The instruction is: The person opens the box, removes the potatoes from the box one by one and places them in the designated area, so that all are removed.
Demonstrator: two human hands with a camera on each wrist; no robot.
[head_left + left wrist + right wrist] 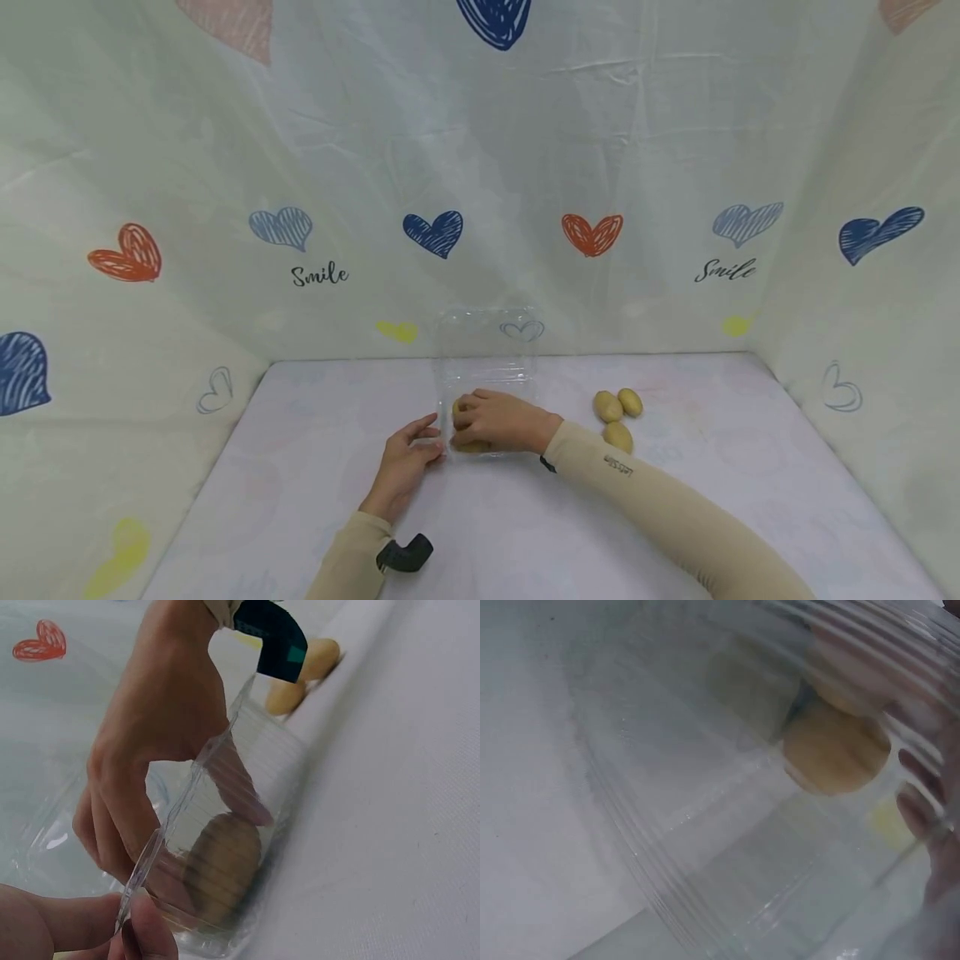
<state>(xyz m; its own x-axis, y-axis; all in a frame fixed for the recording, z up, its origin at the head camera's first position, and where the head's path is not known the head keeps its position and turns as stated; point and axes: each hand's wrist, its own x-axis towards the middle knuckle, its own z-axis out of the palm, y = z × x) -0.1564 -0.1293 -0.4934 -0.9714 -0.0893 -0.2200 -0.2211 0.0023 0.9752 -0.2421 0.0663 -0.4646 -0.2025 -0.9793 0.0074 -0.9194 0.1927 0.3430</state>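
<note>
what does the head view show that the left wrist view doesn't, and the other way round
Only the head view shows the "Smile" words, the dark blue hearts and all three loose potatoes.

Only the left wrist view clearly shows the left fingers pinching the rim of the clear box, and a green patch on the black band at the right wrist.

Both show the right hand on a potato in the box, and a red heart.
</note>
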